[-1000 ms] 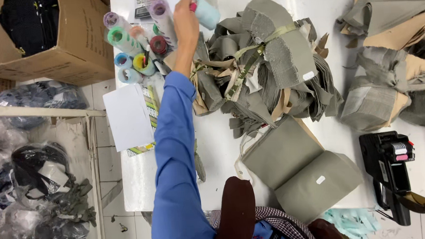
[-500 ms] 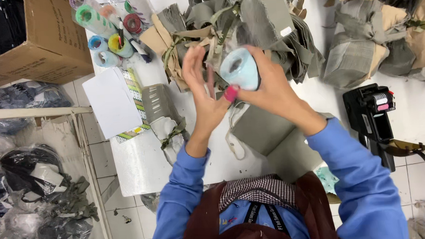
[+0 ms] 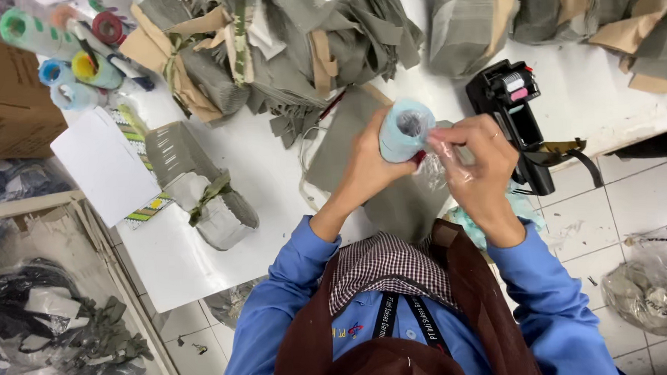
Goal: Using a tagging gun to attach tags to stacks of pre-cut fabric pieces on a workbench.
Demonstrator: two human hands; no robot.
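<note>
the left hand [image 3: 366, 167] is wrapped around a pale blue roll [image 3: 404, 130], fingers closed on its side, holding it above the white tabletop [image 3: 273, 175] with its open core facing the camera. the right hand [image 3: 476, 166] sits just beside the roll, its fingertips pinched on a crinkled piece of clear plastic wrap [image 3: 441, 168] that hangs at the roll's lower edge; whether the wrap is still attached to the roll is hard to tell, since the film is thin and partly blurred. both hands are over a flat grey fabric piece [image 3: 361, 134] lying on the tabletop.

just to the right of the right hand lies a black hand-held labelling gun [image 3: 514, 119] with a strap trailing off the tabletop edge. beyond the hands, grey and tan fabric bundles [image 3: 298, 54] are heaped across the far side. a single tied grey bundle [image 3: 198, 186] lies nearer on the left, next to a white sheet of paper [image 3: 104, 164]. at the far left corner stand coloured rolls of tape [image 3: 65, 57], beside a cardboard box [image 3: 4, 104]. the person wears blue sleeves [image 3: 279, 317] and a brown apron.
</note>
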